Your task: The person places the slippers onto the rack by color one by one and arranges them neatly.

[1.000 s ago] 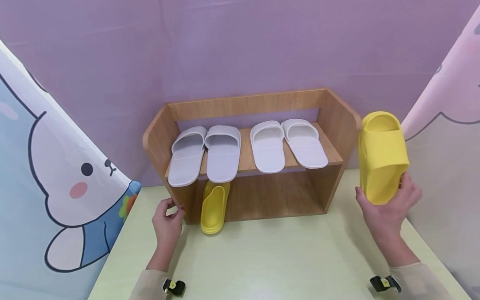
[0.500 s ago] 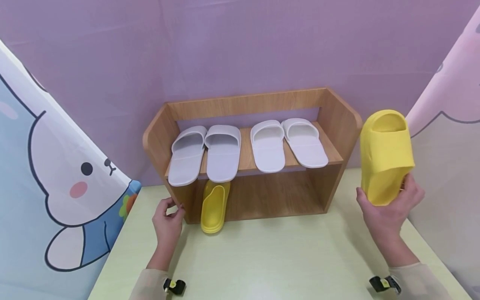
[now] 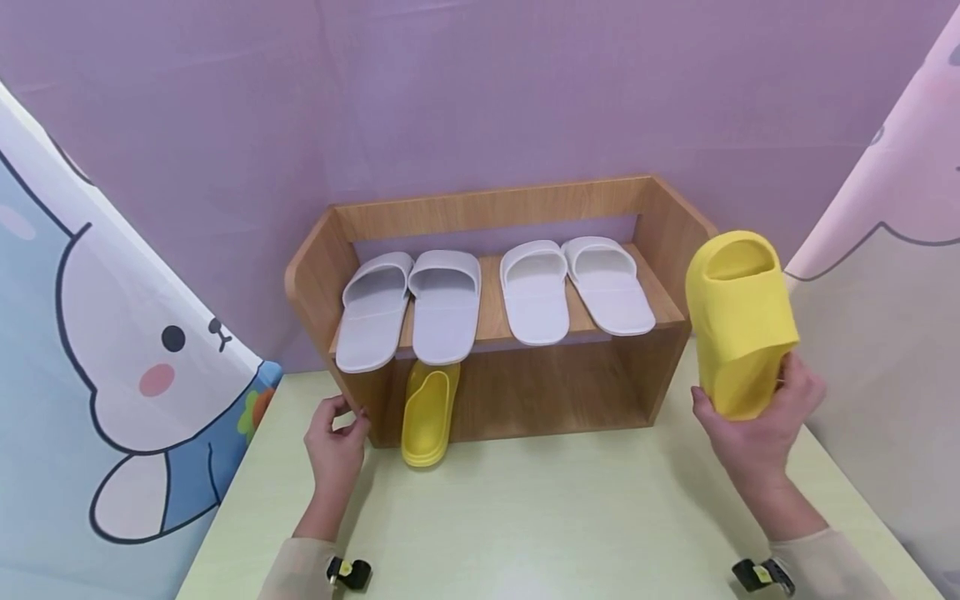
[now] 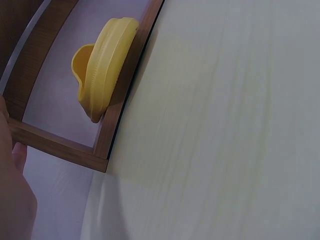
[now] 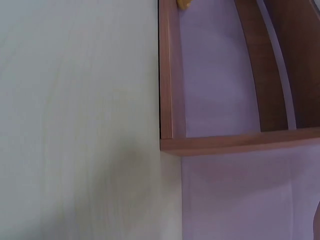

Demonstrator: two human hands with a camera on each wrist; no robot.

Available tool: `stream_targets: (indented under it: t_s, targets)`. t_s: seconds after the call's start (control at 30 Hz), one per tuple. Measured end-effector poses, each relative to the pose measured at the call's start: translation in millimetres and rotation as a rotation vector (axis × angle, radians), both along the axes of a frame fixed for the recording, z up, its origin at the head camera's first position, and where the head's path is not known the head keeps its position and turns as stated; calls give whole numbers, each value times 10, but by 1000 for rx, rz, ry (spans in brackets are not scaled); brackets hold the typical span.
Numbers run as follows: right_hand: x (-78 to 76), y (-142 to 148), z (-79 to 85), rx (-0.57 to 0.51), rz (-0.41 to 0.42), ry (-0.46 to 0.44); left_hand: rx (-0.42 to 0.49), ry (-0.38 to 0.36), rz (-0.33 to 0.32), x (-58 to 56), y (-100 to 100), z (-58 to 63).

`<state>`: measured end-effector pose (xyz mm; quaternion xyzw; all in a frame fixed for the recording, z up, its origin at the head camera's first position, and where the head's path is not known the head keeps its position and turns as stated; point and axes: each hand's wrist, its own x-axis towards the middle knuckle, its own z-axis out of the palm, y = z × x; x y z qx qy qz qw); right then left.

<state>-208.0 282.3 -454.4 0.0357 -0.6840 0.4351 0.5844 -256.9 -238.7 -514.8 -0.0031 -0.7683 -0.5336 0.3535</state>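
Note:
A yellow slipper [image 3: 742, 325] is held up at the right by my right hand [image 3: 772, 433], thumb on one side and fingers on the other. It hangs in the air beside the right panel of the wooden shoe rack [image 3: 555, 400]. My left hand [image 3: 336, 442] pinches the front edge of the rack's left panel, low down. On the lower shelf, near that panel, lies another yellow slipper [image 3: 427, 421], its front end past the shelf edge; the left wrist view also shows this slipper [image 4: 107, 70]. The right wrist view barely catches the right hand.
On the upper shelf lie two greyish slippers [image 3: 447, 321] at the left and two white slippers [image 3: 536, 304] at the right, toes past the edge. The rack stands on a pale table [image 3: 540, 508] against a purple cloth [image 3: 487, 100]. Printed cloths hang on both sides.
The right hand has carried its yellow slipper a little leftward and down, closer to the rack's right panel. The left hand and the rack stay in place.

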Motion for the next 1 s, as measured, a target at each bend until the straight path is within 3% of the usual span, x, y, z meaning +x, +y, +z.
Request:
stream_targets:
  t_s: [0.27,0.67,0.87,1.0]
  targets:
    - [-24,-116,-55,40,21,51,11,3,-7,-7,-10,-17]
    - [3,-281,-79,88,68,34,10,2,-5,8,7,8]
    - [-58,-267,-212,109,114,38,7,11,-5,6,1,6]
    - [-47,-324,-215,134,142,50,7,11,-3,1,2,1]
